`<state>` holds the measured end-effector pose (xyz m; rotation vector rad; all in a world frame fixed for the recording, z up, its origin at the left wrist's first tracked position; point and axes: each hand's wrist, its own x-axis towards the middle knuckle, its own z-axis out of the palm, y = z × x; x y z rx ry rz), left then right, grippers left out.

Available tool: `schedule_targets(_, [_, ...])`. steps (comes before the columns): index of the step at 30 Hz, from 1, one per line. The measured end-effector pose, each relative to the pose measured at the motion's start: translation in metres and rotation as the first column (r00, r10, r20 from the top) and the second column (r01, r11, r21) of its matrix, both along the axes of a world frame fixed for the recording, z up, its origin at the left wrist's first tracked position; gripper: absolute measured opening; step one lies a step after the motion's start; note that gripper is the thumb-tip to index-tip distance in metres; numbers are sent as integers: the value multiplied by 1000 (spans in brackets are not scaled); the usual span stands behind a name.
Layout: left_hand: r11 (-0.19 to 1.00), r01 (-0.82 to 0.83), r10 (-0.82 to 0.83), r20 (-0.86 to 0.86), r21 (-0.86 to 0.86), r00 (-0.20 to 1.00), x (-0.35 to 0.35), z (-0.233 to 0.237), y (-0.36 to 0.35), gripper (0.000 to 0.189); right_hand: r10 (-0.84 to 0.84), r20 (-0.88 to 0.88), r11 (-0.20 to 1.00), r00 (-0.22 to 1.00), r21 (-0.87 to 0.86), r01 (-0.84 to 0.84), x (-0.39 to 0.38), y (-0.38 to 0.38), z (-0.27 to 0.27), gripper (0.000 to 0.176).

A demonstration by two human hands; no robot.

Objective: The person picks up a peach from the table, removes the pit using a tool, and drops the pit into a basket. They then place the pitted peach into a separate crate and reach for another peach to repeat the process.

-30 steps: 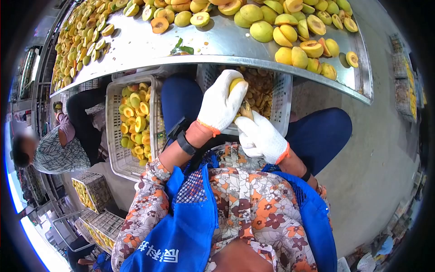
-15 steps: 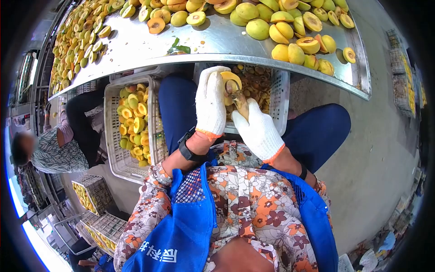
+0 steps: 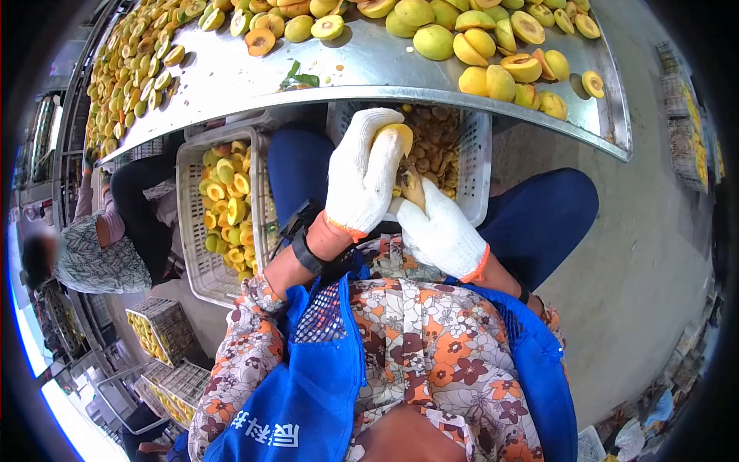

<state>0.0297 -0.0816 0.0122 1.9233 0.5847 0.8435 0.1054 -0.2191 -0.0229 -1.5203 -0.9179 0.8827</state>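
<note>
Metal tbl (image 3: 377,73), L hand (image 3: 363,169) w/ fruit (image 3: 402,137), vest (image 3: 319,385) mkd "辰科"

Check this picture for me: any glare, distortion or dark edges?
Head view: fisheye distortion bows the metal table; glare whitens its left side; corners are black; left hand and right hand look fairly sharp; the tip of the tool is unclear.

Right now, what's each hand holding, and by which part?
Left hand: a cut yellow stone fruit, by its outer side. Right hand: a pitting-type hand tool, by its tan handle; its tip is hard to make out.
</note>
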Motion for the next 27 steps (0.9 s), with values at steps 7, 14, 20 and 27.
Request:
schedule_targets(7, [954, 150, -216, -249, -260, 944, 1, 13, 14, 26, -64, -858, 932, 509, -233, -277, 18, -5, 41, 12])
schedule_targets(14, [976, 217, -216, -82, 1, 973, 3, -9, 12, 25, 11, -911, 948, 412, -122, -295, 24, -7, 37, 11])
schedule_targets(20, [987, 138, -133, 67, -80, 989, 2, -26, 7, 26, -34, -764, 938, 644, -248, -244, 20, 2, 35, 13])
schedule_targets(27, [932, 180, -183, 18, -316, 983, -2, -33, 22, 18, -6, -925, 930, 381, -146, -338, 24, 0, 25, 13])
